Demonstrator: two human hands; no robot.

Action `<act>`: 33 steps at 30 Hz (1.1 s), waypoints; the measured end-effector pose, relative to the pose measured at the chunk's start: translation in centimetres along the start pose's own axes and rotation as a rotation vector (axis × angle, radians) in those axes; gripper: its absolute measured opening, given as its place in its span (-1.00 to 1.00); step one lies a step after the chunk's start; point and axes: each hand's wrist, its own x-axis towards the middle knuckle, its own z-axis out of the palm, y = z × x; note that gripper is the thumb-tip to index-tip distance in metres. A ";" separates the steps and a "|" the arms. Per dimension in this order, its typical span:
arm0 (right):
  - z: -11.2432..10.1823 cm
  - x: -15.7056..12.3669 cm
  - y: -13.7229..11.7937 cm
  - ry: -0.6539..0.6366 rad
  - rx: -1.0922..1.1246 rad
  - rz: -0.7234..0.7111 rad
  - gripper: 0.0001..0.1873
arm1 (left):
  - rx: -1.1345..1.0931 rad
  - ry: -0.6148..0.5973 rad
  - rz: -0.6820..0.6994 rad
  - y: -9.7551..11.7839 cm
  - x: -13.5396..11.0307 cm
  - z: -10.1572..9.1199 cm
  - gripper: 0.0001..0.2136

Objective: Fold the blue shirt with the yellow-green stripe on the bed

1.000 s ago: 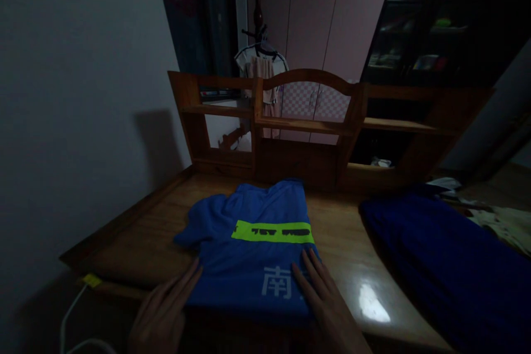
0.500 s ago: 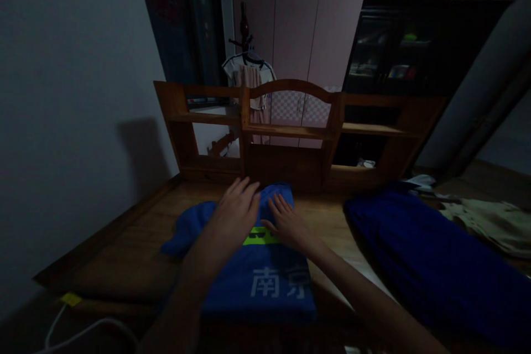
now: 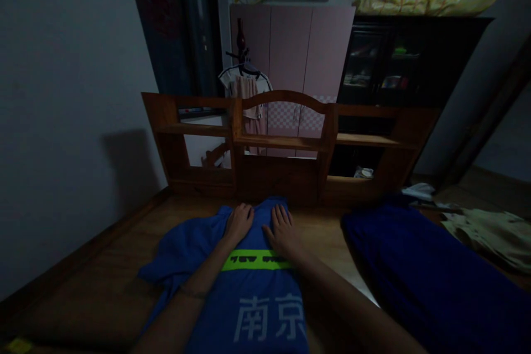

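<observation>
A blue shirt (image 3: 249, 282) with a bright yellow-green band and white characters lies on the wooden board, its left sleeve part (image 3: 178, 246) spread out to the left. My left hand (image 3: 239, 224) rests on the upper left of the shirt, its fingers curled down into the cloth; the fingertips are hidden. Flat on the upper right side, just above the band, is my right hand (image 3: 283, 232), fingers stretched out and thumb apart.
A dark blue cloth heap (image 3: 415, 265) lies to the right, with pale folded cloth (image 3: 489, 232) beyond it. A wooden headboard with shelves (image 3: 282, 146) stands across the far end. The white wall (image 3: 74, 121) borders the left side.
Both hands have come down onto the shirt, and the left fingers have curled into the cloth. The shirt's left part lies spread wider. The view has tilted up a little.
</observation>
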 end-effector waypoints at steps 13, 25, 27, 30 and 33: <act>1.1 1.1 0.8 0.140 -0.016 -0.051 -0.36 | -0.123 0.058 0.088 -0.6 1.2 1.7 -0.82; 1.0 1.2 0.3 0.173 -0.001 -0.239 -0.42 | -0.263 0.121 0.251 2.8 0.3 -0.4 -0.70; 1.2 1.2 0.4 0.167 0.002 -0.216 -0.42 | -0.275 0.048 0.288 3.0 0.2 -0.1 -0.67; 1.2 1.1 0.5 0.174 0.007 -0.195 -0.43 | -0.217 -0.092 0.308 2.4 0.1 0.8 -0.63; 1.2 1.0 0.5 0.163 0.006 -0.182 -0.45 | -0.173 -0.168 0.276 1.7 0.1 1.5 -0.59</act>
